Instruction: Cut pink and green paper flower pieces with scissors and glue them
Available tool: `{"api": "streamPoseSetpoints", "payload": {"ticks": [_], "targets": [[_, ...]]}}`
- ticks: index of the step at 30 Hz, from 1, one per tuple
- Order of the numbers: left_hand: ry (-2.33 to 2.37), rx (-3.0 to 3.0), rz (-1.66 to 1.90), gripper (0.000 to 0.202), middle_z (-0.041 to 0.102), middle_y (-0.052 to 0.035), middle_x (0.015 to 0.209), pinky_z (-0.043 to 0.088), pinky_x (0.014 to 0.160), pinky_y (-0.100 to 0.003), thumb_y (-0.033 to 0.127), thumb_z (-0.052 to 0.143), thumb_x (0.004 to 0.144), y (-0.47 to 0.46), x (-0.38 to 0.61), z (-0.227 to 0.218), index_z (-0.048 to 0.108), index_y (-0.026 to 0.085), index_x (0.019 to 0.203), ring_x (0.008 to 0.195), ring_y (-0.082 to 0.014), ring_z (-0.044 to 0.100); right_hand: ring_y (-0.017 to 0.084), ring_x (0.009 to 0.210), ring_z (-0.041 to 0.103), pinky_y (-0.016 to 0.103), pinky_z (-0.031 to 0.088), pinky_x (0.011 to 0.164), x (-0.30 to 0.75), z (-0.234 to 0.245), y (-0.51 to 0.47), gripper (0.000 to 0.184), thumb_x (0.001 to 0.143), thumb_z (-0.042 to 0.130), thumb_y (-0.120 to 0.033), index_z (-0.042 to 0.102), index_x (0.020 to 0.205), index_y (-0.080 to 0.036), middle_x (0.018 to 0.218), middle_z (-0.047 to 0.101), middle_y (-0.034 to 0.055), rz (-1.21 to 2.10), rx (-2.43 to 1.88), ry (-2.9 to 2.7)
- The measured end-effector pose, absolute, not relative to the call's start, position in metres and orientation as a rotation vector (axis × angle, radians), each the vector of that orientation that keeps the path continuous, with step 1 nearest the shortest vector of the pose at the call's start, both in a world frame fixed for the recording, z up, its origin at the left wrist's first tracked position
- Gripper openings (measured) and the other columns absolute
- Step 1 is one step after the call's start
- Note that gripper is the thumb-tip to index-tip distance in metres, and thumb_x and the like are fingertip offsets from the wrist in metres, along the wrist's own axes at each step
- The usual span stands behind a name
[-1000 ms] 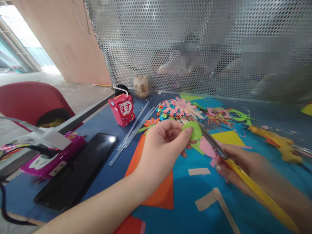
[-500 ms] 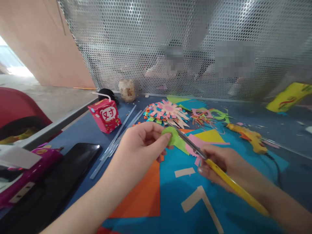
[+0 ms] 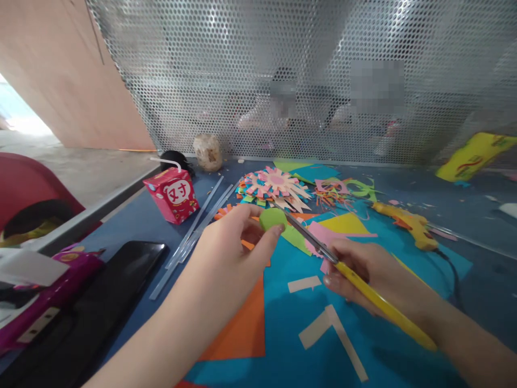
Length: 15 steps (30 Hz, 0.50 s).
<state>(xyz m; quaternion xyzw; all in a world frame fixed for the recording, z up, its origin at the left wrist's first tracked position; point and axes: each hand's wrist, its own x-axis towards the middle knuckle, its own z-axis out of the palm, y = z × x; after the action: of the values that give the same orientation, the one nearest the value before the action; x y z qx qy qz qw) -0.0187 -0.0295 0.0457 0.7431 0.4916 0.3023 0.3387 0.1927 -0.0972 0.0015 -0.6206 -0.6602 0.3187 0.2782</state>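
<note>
My left hand [image 3: 234,248] pinches a small green paper circle [image 3: 272,219] between thumb and fingers. Close to the circle's right edge are the blades of a pair of scissors [image 3: 363,288] with yellow handles. My right hand [image 3: 371,275] is closed around the scissors, partly hiding how the fingers sit in the handles. Below the blades lie a green paper offcut [image 3: 297,238] and a pink paper piece [image 3: 319,237]. Behind the hands rests a pile of layered fringed paper flowers [image 3: 277,183].
On the left stand a red drink box [image 3: 172,196] and a jar [image 3: 208,152], with clear glue sticks [image 3: 194,231] and a black phone [image 3: 117,296] nearer. Blue paper [image 3: 278,334] and orange paper [image 3: 242,328] cover the front. A yellow glue gun [image 3: 407,223] lies right; perforated metal [image 3: 242,64] rises behind.
The green circle has shifted slightly left with my left hand and now shows more of its round face. My right hand and the scissors have moved a little up and left.
</note>
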Motion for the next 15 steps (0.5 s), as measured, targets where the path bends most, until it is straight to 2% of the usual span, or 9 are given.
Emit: {"api": "streamPoseSetpoints", "payload": {"ticks": [4,7,11,15], "targets": [[1.296,1.923,0.833,0.033,0.068,0.0008,0.073,0.051,0.055,-0.028,0.047,0.057,0.079,-0.036,-0.02,0.042,0.057,0.021,0.099,0.065,-0.0175,0.066,0.013,0.058,0.042,0.028,0.034,0.049,0.19,0.004,-0.098,0.036,0.079,0.058,-0.055,0.043,0.073,-0.023,0.069,0.043,-0.0028,0.915,-1.643,-1.766],[1.269,1.869,0.855,0.032,0.07,-0.0001,0.075,0.052,0.057,-0.027,0.046,0.058,0.079,-0.04,-0.021,0.04,0.058,0.021,0.098,0.07,-0.0178,0.067,0.013,0.058,0.04,0.027,0.032,0.049,0.189,0.005,-0.098,0.034,0.079,0.061,-0.051,0.042,0.072,-0.023,0.067,0.042,-0.0039,0.913,-1.635,-1.76],[1.227,1.78,0.949,0.023,0.07,-0.0002,0.073,0.053,0.053,-0.022,0.041,0.057,0.079,-0.046,-0.022,0.042,0.06,0.021,0.089,0.065,-0.0153,0.066,0.011,0.057,0.033,0.025,0.028,0.047,0.186,0.008,-0.097,0.031,0.079,0.063,-0.038,0.038,0.068,-0.022,0.066,0.037,-0.0057,0.833,-1.625,-1.816],[1.237,1.832,1.003,0.019,0.07,0.0009,0.074,0.054,0.054,-0.021,0.041,0.056,0.081,-0.051,-0.025,0.044,0.064,0.024,0.082,0.061,-0.0139,0.065,0.01,0.055,0.032,0.024,0.026,0.046,0.183,0.012,-0.098,0.036,0.076,0.065,-0.042,0.036,0.067,-0.022,0.065,0.036,-0.0065,0.866,-1.658,-1.813]]}}
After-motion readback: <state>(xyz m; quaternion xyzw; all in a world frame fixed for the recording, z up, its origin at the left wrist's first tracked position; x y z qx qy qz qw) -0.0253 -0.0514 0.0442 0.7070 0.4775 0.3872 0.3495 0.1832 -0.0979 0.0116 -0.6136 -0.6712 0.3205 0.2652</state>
